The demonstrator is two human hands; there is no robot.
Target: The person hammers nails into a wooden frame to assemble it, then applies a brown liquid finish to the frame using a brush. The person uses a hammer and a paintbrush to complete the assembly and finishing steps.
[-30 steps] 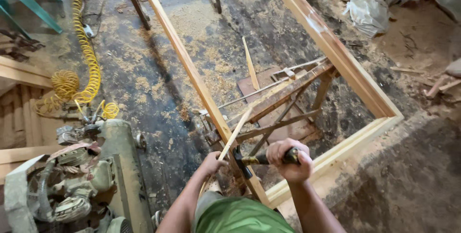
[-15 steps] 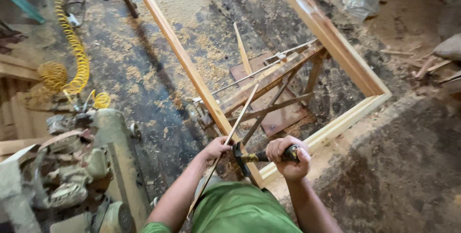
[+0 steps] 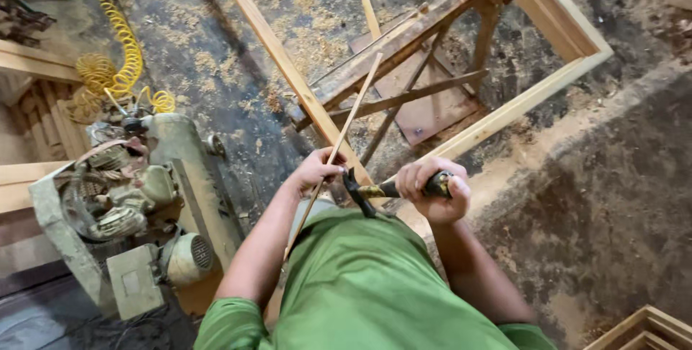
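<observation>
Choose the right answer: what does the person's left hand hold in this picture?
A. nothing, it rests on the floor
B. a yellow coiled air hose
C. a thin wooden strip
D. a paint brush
C: the left hand pinches a thin wooden strip that slants up over the wooden frame, while the right hand grips a hammer; the yellow coiled hose lies apart on the floor.
</observation>
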